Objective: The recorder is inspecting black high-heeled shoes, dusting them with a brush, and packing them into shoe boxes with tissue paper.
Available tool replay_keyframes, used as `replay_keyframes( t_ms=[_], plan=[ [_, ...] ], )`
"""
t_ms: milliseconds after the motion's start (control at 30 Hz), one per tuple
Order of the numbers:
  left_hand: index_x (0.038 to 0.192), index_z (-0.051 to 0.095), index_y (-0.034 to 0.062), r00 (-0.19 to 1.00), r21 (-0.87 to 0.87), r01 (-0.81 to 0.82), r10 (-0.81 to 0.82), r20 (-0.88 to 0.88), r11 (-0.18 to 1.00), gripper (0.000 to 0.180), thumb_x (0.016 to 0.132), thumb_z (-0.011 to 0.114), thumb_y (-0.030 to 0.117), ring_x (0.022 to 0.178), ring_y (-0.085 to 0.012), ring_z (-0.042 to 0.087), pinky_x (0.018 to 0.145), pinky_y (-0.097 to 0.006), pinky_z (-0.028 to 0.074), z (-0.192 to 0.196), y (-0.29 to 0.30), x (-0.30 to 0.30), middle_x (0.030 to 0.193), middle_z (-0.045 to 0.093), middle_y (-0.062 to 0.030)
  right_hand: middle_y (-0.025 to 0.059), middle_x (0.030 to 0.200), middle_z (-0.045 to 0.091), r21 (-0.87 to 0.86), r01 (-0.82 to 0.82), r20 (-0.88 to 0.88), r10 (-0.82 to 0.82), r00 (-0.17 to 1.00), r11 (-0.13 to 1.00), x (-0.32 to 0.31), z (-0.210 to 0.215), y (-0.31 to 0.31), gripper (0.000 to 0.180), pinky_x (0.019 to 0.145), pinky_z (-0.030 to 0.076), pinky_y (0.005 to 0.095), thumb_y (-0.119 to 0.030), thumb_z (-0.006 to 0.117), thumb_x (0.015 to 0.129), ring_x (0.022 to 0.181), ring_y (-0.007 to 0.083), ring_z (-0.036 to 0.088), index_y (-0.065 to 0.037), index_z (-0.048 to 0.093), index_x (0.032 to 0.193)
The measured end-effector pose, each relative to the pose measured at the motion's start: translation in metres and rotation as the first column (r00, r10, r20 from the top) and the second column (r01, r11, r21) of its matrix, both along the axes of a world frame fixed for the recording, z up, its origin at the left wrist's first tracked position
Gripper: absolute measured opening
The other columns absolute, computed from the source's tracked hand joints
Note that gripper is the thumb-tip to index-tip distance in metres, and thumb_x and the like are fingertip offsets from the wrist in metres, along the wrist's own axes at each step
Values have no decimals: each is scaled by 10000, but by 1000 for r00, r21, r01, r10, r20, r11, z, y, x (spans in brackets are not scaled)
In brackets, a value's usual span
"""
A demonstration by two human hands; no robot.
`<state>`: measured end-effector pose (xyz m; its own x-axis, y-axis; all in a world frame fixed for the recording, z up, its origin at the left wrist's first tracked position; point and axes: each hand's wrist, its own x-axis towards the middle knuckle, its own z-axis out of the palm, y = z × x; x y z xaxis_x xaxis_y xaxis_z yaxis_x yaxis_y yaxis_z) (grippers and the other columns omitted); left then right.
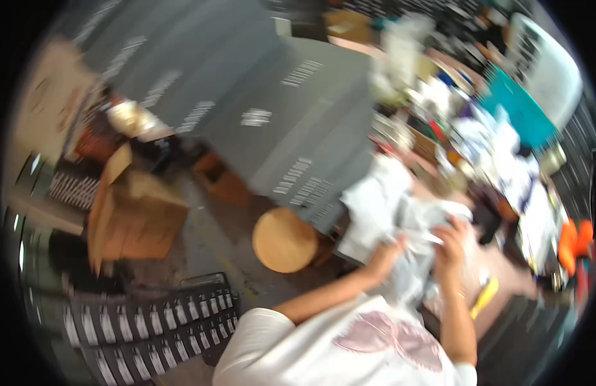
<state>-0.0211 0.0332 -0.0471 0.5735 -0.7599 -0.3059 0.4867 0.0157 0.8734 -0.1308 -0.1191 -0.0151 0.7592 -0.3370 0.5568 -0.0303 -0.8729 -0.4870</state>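
Both my hands are over a pale, crumpled plastic bag [410, 276] close to my body. My left hand [383, 258] has its fingers closed at the bag's left side. My right hand [451, 249] is closed at the bag's right side, with a small white strip [432, 237] by its fingertips. Motion blur hides what the strip is and the exact grip of the fingers. More white sheeting [378, 196] lies just beyond my left hand.
Grey slotted crates [336, 96] stand ahead. A round wooden stool [284, 240], an open cardboard box [147, 215] and a black crate [150, 328] are at the left. Cluttered goods, a teal bin [518, 106], a yellow-handled tool [485, 297] and an orange object [573, 244] are at the right.
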Motion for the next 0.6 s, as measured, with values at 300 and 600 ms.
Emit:
replay_keyframes(
  t_ms=[300,600],
  plan=[
    [1442,304,28,779,-242,113,-237,-580,964,624,1003,319,472,1286,-265,436,1085,-395,343,-8,4,67,1410,428,-145,187,1108,604,72,206,-180,-190,965,976,-40,76,13,547,817,506,388,-57,713,763,977,316,608,-77,527,1278],
    [1245,532,2,955,35,235,-224,-192,971,467,999,437,387,1029,-218,600,906,-344,478,-4,-15,93,1154,600,-123,137,874,606,106,330,-479,-242,844,938,-64,27,6,626,668,487,446,-322,749,707,799,334,617,-93,507,1237]
  ],
)
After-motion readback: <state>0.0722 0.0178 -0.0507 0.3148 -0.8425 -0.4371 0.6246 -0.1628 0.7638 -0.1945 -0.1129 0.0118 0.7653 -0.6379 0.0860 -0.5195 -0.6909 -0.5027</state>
